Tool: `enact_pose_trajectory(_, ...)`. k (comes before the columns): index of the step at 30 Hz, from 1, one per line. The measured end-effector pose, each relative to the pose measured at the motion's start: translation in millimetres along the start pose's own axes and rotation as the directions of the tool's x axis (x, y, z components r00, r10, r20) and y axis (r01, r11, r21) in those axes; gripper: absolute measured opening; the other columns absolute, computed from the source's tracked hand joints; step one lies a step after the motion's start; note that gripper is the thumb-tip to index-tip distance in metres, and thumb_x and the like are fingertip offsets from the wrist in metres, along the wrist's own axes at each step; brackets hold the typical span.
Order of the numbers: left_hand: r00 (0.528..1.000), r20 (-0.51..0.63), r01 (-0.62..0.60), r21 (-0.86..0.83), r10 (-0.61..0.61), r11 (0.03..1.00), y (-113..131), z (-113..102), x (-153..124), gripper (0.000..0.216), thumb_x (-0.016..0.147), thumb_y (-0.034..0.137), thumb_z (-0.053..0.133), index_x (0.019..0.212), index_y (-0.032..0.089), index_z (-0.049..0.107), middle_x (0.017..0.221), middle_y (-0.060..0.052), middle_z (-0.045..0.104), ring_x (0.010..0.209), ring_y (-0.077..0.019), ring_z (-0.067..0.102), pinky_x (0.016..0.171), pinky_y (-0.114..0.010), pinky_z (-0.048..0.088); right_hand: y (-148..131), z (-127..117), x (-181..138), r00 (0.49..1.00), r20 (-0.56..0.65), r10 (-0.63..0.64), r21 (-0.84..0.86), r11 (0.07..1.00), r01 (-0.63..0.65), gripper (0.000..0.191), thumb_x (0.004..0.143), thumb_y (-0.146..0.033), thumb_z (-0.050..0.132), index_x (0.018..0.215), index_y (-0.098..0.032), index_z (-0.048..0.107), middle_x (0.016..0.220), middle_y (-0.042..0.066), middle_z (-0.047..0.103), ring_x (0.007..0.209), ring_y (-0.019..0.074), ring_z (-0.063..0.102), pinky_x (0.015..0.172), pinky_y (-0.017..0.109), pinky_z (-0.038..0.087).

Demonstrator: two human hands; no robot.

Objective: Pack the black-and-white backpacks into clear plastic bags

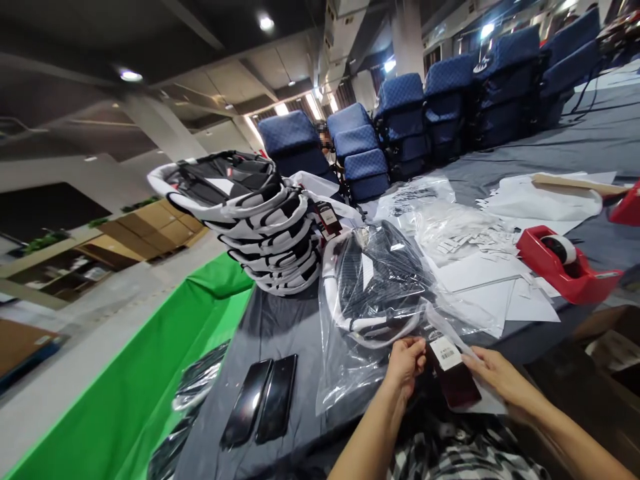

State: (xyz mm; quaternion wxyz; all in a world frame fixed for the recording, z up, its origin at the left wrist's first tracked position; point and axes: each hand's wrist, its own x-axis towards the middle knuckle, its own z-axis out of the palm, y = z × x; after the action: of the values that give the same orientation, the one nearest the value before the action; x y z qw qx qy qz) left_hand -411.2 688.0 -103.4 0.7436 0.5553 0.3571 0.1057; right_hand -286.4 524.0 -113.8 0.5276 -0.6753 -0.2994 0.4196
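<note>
At 6 o'clock, near table [280,320] edge, left hand [406,363] pinches the mouth of a clear plastic bag [350,360]; right hand [495,377] lies flat, fingers loosely on the dark hang tag [453,377] w/ white label. Black-and-white bag [377,283] already sits inside the crinkly film, approx center; mouth looks unsealed. Unbagged stack [260,220] at 10 o'clock seems left to do. Glossy red tape dispenser [567,263] at 3 o'clock, two slick black phones [263,400] at 8.
</note>
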Motion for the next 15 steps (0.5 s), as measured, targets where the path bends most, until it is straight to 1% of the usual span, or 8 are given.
enact_pose_trajectory(4, 0.999, -0.027, -0.033, 0.099, 0.036, 0.995, -4, 5, 1, 0.056, 0.063, 0.071, 0.067, 0.073, 0.018, 0.053, 0.063, 0.003, 0.048, 0.044, -0.0062, 0.032, 0.043, -0.022, 0.021, -12, 9, -14, 0.991, 0.080, 0.106, 0.228, 0.966, -0.122, 0.080, 0.074, -0.087, 0.057, 0.096, -0.013, 0.076, 0.092, 0.011, 0.075, 0.088, 0.0290, 0.067, 0.087, 0.040, 0.054)
enact_pose_trajectory(7, 0.982, -0.086, -0.140, 0.261, 0.167, 0.955, -10, 16, 4, 0.035, 0.081, 0.052, 0.063, 0.078, 0.018, 0.057, 0.067, 0.001, 0.054, 0.055, -0.0116, 0.046, 0.055, -0.024, 0.035, -13, 22, -20, 0.984, 0.133, 0.119, 0.391, 0.906, -0.162, 0.073, 0.079, -0.084, 0.053, 0.095, -0.016, 0.074, 0.089, 0.011, 0.074, 0.086, 0.0270, 0.069, 0.085, 0.040, 0.055)
enact_pose_trajectory(9, 0.962, -0.077, -0.210, 0.396, 0.260, 0.894, -12, 19, 4, 0.019, 0.085, 0.034, 0.064, 0.076, 0.018, 0.061, 0.072, -0.002, 0.059, 0.069, -0.0162, 0.056, 0.069, -0.027, 0.042, -4, 28, -20, 0.985, 0.097, 0.145, 0.360, 0.917, -0.171, 0.068, 0.077, -0.082, 0.056, 0.087, -0.016, 0.071, 0.080, 0.009, 0.072, 0.077, 0.0254, 0.069, 0.078, 0.038, 0.056)
enact_pose_trajectory(11, 0.951, -0.038, -0.246, 0.510, 0.307, 0.824, -11, 16, 1, 0.013, 0.083, 0.023, 0.068, 0.072, 0.018, 0.064, 0.076, -0.004, 0.063, 0.079, -0.0200, 0.060, 0.079, -0.030, 0.043, 9, 29, -17, 0.981, 0.005, 0.194, 0.213, 0.958, -0.190, 0.065, 0.068, -0.081, 0.063, 0.077, -0.017, 0.066, 0.069, 0.007, 0.068, 0.068, 0.0253, 0.067, 0.069, 0.037, 0.056)
enact_pose_trajectory(12, 0.942, -0.002, -0.267, 0.600, 0.336, 0.754, -8, 14, 0, 0.009, 0.082, 0.020, 0.069, 0.074, 0.018, 0.066, 0.081, -0.005, 0.065, 0.081, -0.0213, 0.061, 0.080, -0.031, 0.044, 16, 28, -15, 0.981, -0.055, 0.185, 0.123, 0.976, -0.178, 0.063, 0.065, -0.079, 0.064, 0.074, -0.017, 0.065, 0.067, 0.006, 0.068, 0.067, 0.0259, 0.067, 0.067, 0.037, 0.055)
enact_pose_trajectory(13, 0.923, 0.062, -0.308, 0.711, 0.380, 0.633, -4, 10, -2, 0.001, 0.083, 0.018, 0.070, 0.082, 0.018, 0.069, 0.087, -0.006, 0.066, 0.084, -0.0225, 0.062, 0.080, -0.031, 0.044, 22, 25, -13, 0.982, -0.116, 0.147, 0.032, 0.989, -0.144, 0.061, 0.065, -0.077, 0.063, 0.074, -0.017, 0.065, 0.069, 0.007, 0.070, 0.069, 0.0273, 0.067, 0.067, 0.037, 0.055)
enact_pose_trajectory(14, 0.884, 0.171, -0.377, 0.812, 0.435, 0.446, 2, 7, -2, 0.009, 0.086, 0.017, 0.068, 0.094, 0.018, 0.071, 0.096, -0.008, 0.068, 0.088, -0.0235, 0.063, 0.080, -0.032, 0.046, 27, 23, -11, 0.982, -0.170, 0.082, -0.055, 0.994, -0.092, 0.058, 0.067, -0.074, 0.060, 0.076, -0.017, 0.067, 0.074, 0.008, 0.073, 0.074, 0.0289, 0.069, 0.070, 0.038, 0.055)
enact_pose_trajectory(15, 0.814, 0.334, -0.469, 0.860, 0.475, 0.200, 10, 5, -2, 0.019, 0.090, 0.017, 0.065, 0.108, 0.020, 0.070, 0.108, -0.010, 0.068, 0.095, -0.0244, 0.063, 0.082, -0.032, 0.047, 31, 21, -10, 0.977, -0.214, 0.004, -0.139, 0.990, -0.035, 0.054, 0.070, -0.070, 0.057, 0.080, -0.018, 0.068, 0.080, 0.009, 0.075, 0.080, 0.0300, 0.070, 0.073, 0.038, 0.056)
